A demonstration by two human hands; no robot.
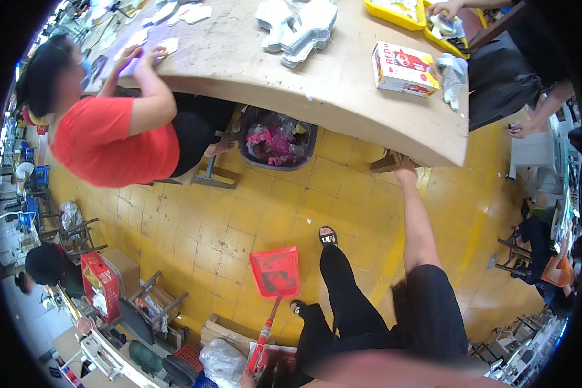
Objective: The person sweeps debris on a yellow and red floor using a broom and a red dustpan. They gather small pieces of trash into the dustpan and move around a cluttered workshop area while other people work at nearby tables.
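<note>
A floor of yellow tiles (pixel 239 220) spreads under a long pale wooden desk (pixel 343 90). A dark bin (pixel 278 145) sits beneath it, and metal stools (pixel 77 233) stand at the left.

We see factory-style workshop: long wooden worktable (pixel 343 97) stacked with grey cut pieces (pixel 301 26), yellow parts trays (pixel 394 13), several seated workers, waste bin (pixel 278 139) under table, red crates (pixel 100 284), metal stools, worn yellow tiled floor (pixel 239 220).

Right hand (pixel 405 172) under table (pixel 343 97) (edge)
</note>
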